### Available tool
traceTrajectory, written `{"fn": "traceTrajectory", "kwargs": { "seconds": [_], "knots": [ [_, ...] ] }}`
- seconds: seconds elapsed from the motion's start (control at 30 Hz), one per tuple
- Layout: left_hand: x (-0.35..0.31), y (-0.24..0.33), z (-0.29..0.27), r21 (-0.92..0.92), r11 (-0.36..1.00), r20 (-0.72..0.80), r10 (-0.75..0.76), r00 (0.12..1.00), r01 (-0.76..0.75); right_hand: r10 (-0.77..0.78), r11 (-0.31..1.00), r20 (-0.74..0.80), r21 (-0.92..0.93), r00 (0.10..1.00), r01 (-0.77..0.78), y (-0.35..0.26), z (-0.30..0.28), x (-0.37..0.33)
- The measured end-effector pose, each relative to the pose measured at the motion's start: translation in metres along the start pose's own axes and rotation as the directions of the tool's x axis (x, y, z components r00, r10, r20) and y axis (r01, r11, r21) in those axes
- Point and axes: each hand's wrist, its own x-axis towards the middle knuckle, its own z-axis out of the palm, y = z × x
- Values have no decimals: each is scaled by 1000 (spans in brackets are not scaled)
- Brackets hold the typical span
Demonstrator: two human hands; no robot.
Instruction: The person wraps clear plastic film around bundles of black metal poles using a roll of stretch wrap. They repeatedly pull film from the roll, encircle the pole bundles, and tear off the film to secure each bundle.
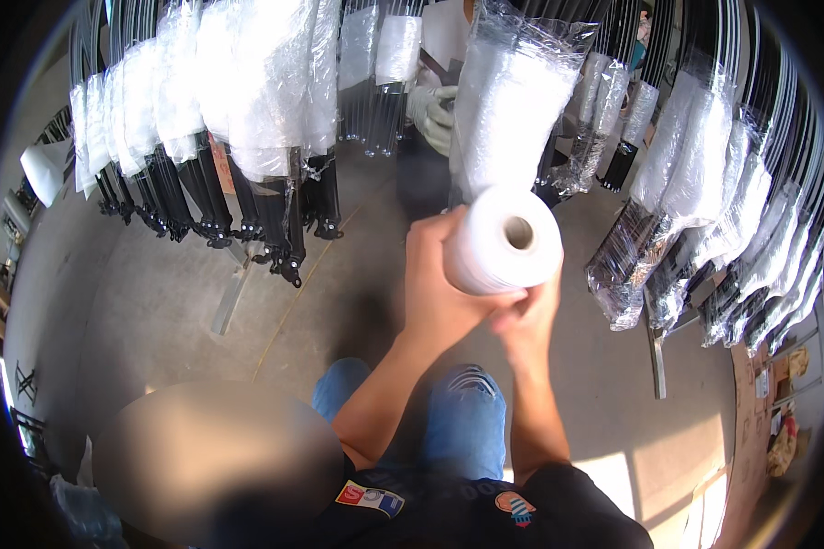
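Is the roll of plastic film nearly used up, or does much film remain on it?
Much film remains: the white roll has a thick layer around its small brown core. Whether it is full, I cannot tell.

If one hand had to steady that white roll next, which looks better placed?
Probably the left hand: it visibly wraps the left side of the white roll and reaches along its lower edge. The right hand is partly hidden by the roll, so its hold is harder to judge.
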Motion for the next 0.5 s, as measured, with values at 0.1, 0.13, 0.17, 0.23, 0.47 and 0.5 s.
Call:
{"fn": "traceTrajectory", "kwargs": {
  "seconds": [0.1,0.13,0.17,0.23,0.47,0.5],
  "knots": [
    [1,28,-2,196,977,96,67,993,-85,243,969,-156,-14,957,-248,-7,-5,-3],
    [7,32,-15,128,986,266,66,962,-103,287,955,-97,114,953,-276,-9,-13,2],
    [17,31,-30,44,993,424,84,902,-113,312,928,-34,225,950,-297,-13,-24,9],
    [46,7,-37,-206,966,434,231,871,-153,292,895,-99,379,951,-235,-14,-26,11],
    [120,19,27,-446,874,456,35,889,194,19,987,-111,-159,994,-36,-39,-36,14],
    [118,19,28,-424,886,444,24,896,186,-72,956,-128,-292,989,32,-42,-46,14]
  ]
}}
